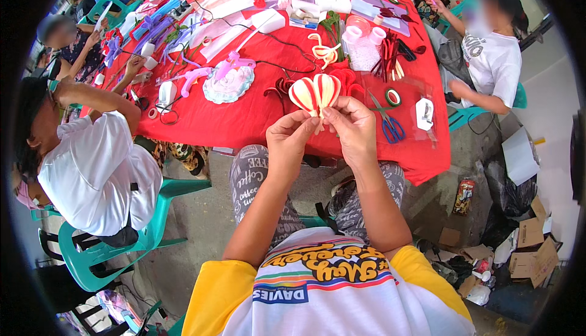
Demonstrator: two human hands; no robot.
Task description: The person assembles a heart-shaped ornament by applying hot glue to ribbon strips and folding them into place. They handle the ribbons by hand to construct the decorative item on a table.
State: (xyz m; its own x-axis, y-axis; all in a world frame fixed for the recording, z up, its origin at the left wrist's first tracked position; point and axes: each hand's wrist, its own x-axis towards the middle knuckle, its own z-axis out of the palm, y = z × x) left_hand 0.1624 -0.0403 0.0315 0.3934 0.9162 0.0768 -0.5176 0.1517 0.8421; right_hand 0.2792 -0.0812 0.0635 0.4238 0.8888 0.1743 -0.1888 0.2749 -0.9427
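Between my two hands, over the near edge of the red-covered table [270,132], is a cream petal piece with red stripes [315,92], its two rounded lobes fanned upward. My left hand [288,132] pinches its narrow base from the left side with thumb and fingertips. From the right, my right hand [350,123] grips the same base, thumb in front. Just right of that hand lie blue-handled scissors [391,127] and a roll of green tape [393,97]. Red fuzzy petals [345,79] sit behind the piece, and dark red ones [277,92] are left of it.
Two glue guns, one pink [233,64] and one purple-pink [194,79], lie by a round lacy mat [228,84]. A black cord [284,68] crosses the cloth. A white tape dispenser [424,114] is at right. People sit left [100,166] and right [490,56]. Cardboard boxes [533,262] litter the floor.
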